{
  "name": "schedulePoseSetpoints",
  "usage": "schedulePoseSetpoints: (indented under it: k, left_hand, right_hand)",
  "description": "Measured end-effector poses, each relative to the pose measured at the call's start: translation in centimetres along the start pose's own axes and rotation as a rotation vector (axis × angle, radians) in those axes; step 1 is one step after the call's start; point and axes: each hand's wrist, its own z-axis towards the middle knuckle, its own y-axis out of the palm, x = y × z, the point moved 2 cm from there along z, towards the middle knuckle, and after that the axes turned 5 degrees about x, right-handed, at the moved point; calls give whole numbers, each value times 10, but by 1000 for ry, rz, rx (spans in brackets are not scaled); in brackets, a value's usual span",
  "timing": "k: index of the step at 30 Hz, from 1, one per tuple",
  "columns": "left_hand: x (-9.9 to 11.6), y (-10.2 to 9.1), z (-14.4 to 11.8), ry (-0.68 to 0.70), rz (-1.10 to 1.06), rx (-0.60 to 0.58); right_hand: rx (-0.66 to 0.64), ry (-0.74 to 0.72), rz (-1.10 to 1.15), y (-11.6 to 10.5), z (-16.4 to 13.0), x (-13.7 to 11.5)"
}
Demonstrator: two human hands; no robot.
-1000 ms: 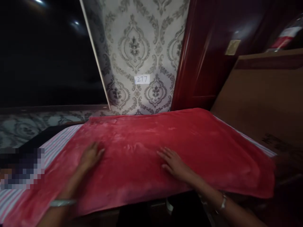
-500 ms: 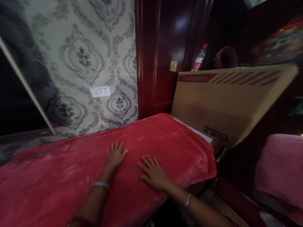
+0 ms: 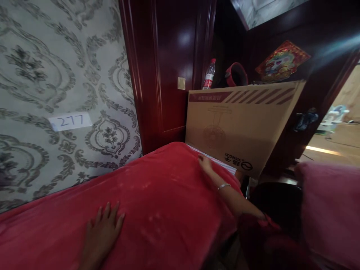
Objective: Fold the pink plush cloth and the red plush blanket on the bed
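Blanket: a red plush blanket [image 3: 157, 202] is spread over the surface below the patterned wall, running from the lower left up to the cardboard box; every place below is given from this blanket.
Left hand: the left hand [image 3: 102, 228] lies flat on the blanket's near left part, palm down, fingers slightly spread and pointing toward the wall.
Right hand: the right hand [image 3: 204, 164] reaches to the blanket's far right corner, just beside the box; the fingers rest on the cloth edge (whether they pinch it or only press on it cannot be told).
Bracelet: a thin silver bracelet [image 3: 223, 186] sits on the right wrist, above the blanket's right edge.
Striped cloth: a pale striped layer [image 3: 222, 164] shows just past the blanket's far right edge.
Cardboard box: a large flat cardboard box [image 3: 239, 123] stands tilted right behind the blanket's far corner.
Label: a white label [image 3: 70, 121] reading 277 is stuck on the wall above the blanket.
Bottle: a plastic bottle [image 3: 209, 74] with a red cap stands beyond the box, well apart from the blanket.
Pink cloth: a pink cloth [image 3: 329, 210] lies to the right of the blanket, apart from it.
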Motion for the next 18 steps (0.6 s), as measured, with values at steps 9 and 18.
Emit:
schedulePoseSetpoints:
  k: [9, 18]
  left_hand:
    - [-14, 36, 10, 12, 23, 45]
    - [-23, 60, 6, -7, -115, 176]
  right_hand:
    - [-81, 226, -258, 32, 79, 75]
    - [-147, 10, -337, 75, 124, 85]
